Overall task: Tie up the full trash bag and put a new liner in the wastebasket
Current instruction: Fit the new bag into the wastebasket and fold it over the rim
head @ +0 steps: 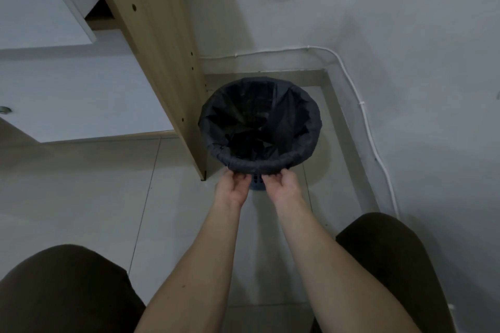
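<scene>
A round blue wastebasket point(256, 187) stands on the floor in the corner, against a wooden panel. A dark trash bag point(259, 121) lines it, with its edge folded down over the rim all around. The bag's inside is dark and crumpled; what it holds is hidden. My left hand point(234, 187) pinches the folded bag edge at the near rim, a little left of centre. Just to its right, my right hand point(281, 184) pinches the same edge. Only a small patch of the perforated basket wall shows between my hands.
A tall wooden panel point(162, 57) of white furniture point(67, 89) runs along the basket's left side. White walls meet behind and to the right, with a white cable point(368, 127) along them. My knees point(67, 292) frame the tiled floor point(176, 211) in front.
</scene>
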{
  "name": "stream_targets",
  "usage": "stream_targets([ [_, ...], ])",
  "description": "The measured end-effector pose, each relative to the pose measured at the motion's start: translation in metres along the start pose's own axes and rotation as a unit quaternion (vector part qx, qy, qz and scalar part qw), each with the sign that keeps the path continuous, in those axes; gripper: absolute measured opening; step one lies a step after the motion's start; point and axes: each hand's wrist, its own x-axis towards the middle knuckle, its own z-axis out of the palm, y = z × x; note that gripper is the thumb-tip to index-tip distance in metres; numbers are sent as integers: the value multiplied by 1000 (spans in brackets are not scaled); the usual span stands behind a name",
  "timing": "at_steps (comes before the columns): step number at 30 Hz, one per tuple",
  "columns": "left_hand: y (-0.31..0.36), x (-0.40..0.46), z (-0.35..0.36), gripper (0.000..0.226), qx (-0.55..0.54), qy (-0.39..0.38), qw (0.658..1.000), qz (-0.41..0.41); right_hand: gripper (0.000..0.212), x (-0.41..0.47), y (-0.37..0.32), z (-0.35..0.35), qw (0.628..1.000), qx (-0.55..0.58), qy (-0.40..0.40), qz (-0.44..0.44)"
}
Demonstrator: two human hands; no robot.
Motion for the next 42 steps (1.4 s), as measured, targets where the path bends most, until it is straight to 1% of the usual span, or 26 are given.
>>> stream_targets([
  [3,-1,-4,6,40,-13,-12,1000,10,38,0,1,0,999,-20,15,-27],
  [7,-3,-15,-6,35,-43,-47,997,31,35,-18,5,-12,996,-46,-22,-75],
  [10,-6,-13,-11,34,13,-64,997,40,35,-15,11,-21,988,-121,-38,-85],
  [12,-7,-10,-12,35,46,-57,996,48,35,-9,11,-23,983,-154,-19,-93],
  [13,-6,-10,-12,31,64,-48,995,51,34,-7,10,-23,982,-163,-2,-94],
  [14,-5,-12,-10,24,86,-29,995,48,32,-7,8,-22,983,-159,10,-90],
  [16,-2,-13,-8,16,118,18,992,28,29,-9,3,-16,990,-119,1,-69],
  [18,0,-13,-4,20,123,30,992,5,30,-8,-1,-8,998,-48,-16,-43],
  [20,1,-11,3,27,111,32,993,-18,30,-4,-2,0,1000,8,-12,-22],
  [23,-1,-8,12,30,122,49,990,-51,22,-1,-4,6,1000,-8,6,-12],
  [25,-3,-6,15,28,123,56,989,-54,20,-4,-5,6,998,-57,25,-21],
  [27,-3,-8,13,27,129,63,989,-45,24,-9,-9,5,988,-137,59,-39],
  [28,-2,-10,11,25,125,60,990,-40,30,-11,-11,3,982,-169,72,-46],
  [31,-4,-25,13,20,98,70,993,-13,49,-14,-16,3,971,-212,79,-73],
  [33,-4,-33,19,28,120,80,990,3,54,-14,-17,8,968,-229,69,-78],
  [35,-3,-33,28,38,129,66,989,-5,49,-14,-18,16,966,-243,62,-63],
  [37,1,-27,34,41,108,60,992,-18,41,-15,-20,21,963,-257,62,-45],
  [40,5,-21,39,32,82,47,995,-34,24,-16,-23,23,965,-257,47,-13],
  [42,5,-20,38,25,68,44,996,-29,18,-13,-25,20,969,-246,35,2],
])
